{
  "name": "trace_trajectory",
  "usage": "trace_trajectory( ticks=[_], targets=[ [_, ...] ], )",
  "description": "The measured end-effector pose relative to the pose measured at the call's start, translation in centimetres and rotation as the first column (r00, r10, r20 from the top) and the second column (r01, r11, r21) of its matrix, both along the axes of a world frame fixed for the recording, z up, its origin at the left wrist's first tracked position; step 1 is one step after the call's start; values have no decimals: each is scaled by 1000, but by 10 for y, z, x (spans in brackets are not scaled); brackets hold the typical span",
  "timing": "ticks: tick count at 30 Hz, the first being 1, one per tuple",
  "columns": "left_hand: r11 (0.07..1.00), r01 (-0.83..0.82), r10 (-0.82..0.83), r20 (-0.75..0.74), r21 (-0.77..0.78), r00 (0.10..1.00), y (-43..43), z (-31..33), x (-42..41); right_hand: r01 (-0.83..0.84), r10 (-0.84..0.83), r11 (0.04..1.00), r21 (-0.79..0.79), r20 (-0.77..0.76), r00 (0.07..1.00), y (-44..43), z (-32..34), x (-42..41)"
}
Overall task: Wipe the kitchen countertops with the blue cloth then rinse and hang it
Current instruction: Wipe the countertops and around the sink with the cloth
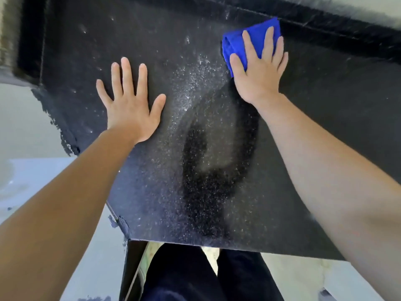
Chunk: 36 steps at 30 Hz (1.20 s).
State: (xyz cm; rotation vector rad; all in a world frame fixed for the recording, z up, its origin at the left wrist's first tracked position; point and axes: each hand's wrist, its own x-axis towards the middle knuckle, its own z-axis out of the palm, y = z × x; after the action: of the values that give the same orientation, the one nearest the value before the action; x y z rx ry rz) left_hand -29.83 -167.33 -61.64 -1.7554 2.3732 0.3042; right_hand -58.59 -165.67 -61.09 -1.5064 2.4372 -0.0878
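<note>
I see the blue cloth (237,47) folded into a thick, vivid wad at the back of the counter (303,131), just beside the raised black back edge (338,29), with my right hand (259,74) flat on it, fingers (268,43) straight and slightly spread. My left hand (130,107) lies flat on the bare stone, fingers splayed, well apart from the cloth. The speckled black surface shows a darker curved streak (195,170) between my arms, with pale floor (21,118) to the left.

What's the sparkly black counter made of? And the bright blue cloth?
The black speckled countertop looks like polished stone, perhaps granite or a look-alike: pale flecks glint all through its shiny surface. The folded bright blue cloth looks like soft microfibre: it bunches in thick folds under the right hand, though blur hides its weave.
</note>
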Motion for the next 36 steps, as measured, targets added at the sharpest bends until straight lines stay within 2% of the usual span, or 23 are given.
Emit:
trace_trajectory(
  ticks=[1,3,5,7,9,13,16,20,24,27,29,33,36],
  targets=[
    [1000,-1,1,8,4,1000,0,0,1,-38,38,999,-22,-6,999,-10,-3,19],
    [1000,-8,8,7,10,1000,-1,0,0,-216,215,974,-70,-21,976,-7,-5,52],
    [1000,-11,11,2,14,1000,-2,1,-1,-427,427,896,-120,-30,904,18,-5,63],
    [1000,-16,16,-8,21,1000,-1,2,0,-578,580,802,-153,-32,814,54,-6,46],
    [1000,-10,10,-10,21,1000,0,1,0,-641,644,751,-157,-36,764,84,-5,6],
    [1000,-10,10,4,19,1000,-3,1,-2,-529,529,840,-119,-34,848,81,0,-61],
    [1000,-7,7,9,17,1000,-1,2,-3,-464,461,881,-92,-53,886,29,-1,-58],
    [1000,-14,13,39,20,999,-2,2,-3,-460,453,885,-65,-102,886,-55,0,-4],
    [999,-25,23,62,23,998,-3,1,-3,-499,490,865,-52,-123,863,-85,4,53],
    [999,-30,29,59,17,998,-3,1,-2,-582,578,812,-50,-70,813,-90,5,53],
    [999,-40,38,52,29,998,-3,2,-1,-564,562,822,-76,-48,826,-80,5,24],
    [999,-34,32,52,38,998,-3,2,-1,-310,293,942,-127,-134,947,-6,-6,-86],
    [999,-23,21,53,29,998,-4,2,-2,2,-16,996,-93,-152,988,47,-3,-141]
  ],
)
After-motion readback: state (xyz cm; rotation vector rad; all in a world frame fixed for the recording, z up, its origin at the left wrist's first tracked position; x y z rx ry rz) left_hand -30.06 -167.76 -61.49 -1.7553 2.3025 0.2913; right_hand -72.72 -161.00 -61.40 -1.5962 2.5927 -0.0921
